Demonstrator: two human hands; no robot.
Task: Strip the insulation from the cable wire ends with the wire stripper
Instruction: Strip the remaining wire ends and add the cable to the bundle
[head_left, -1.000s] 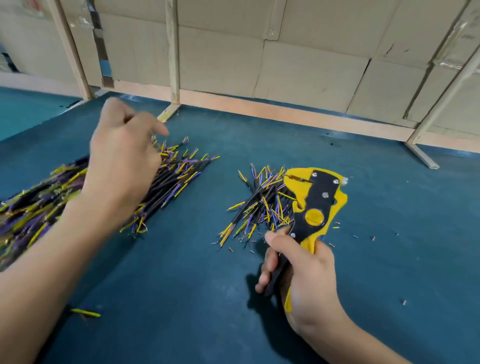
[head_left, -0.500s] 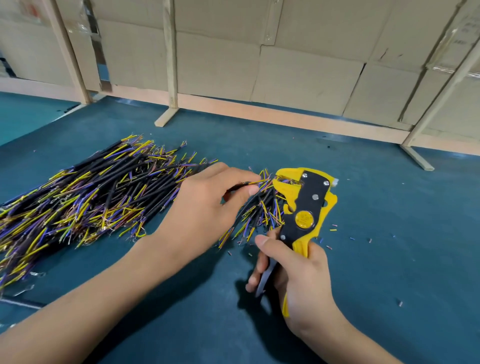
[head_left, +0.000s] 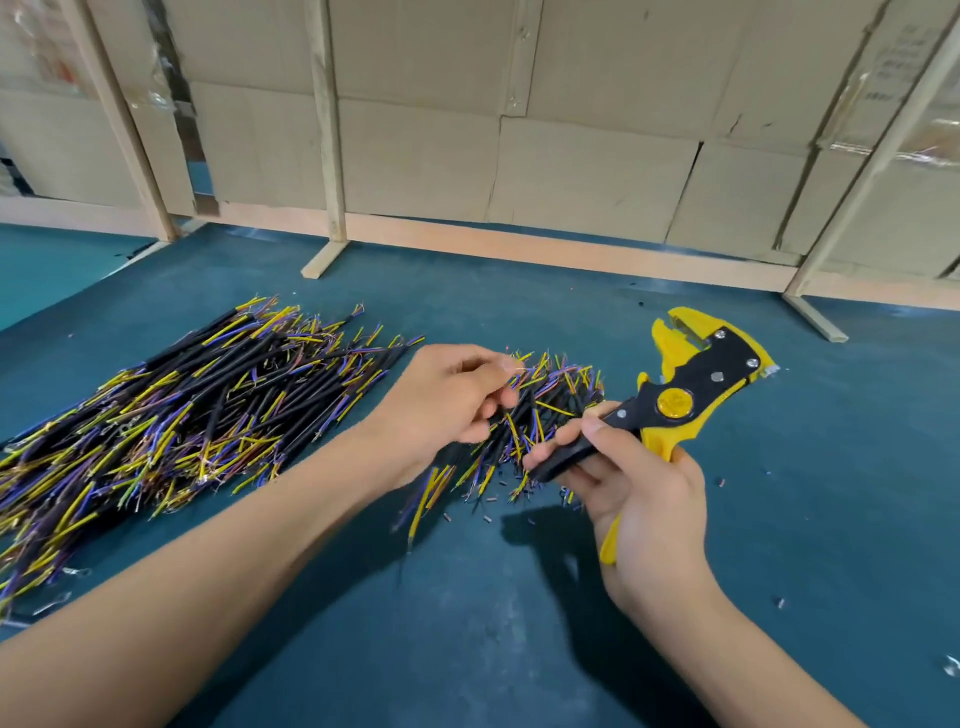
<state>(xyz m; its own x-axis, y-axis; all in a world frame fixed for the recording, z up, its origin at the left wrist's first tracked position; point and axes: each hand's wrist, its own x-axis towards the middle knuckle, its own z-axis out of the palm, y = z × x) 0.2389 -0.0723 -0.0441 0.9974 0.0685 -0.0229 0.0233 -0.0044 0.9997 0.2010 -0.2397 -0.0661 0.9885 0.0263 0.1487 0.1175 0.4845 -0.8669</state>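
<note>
The left hand (head_left: 447, 400) pinches a cable (head_left: 511, 415) over the small pile (head_left: 540, 415) on the blue table (head_left: 519, 623). The right hand (head_left: 644, 499) grips the yellow stripper (head_left: 691, 384) just beside it, head raised. A bigger pile (head_left: 182, 415) lies left.

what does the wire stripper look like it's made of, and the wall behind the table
Wire stripper: likely matte moulded plastic, yellow and black, with shiny metal rivets. Wall: corrugated cardboard sheets, dull brown with seams and creases, held by pale bare-wood battens.
</note>
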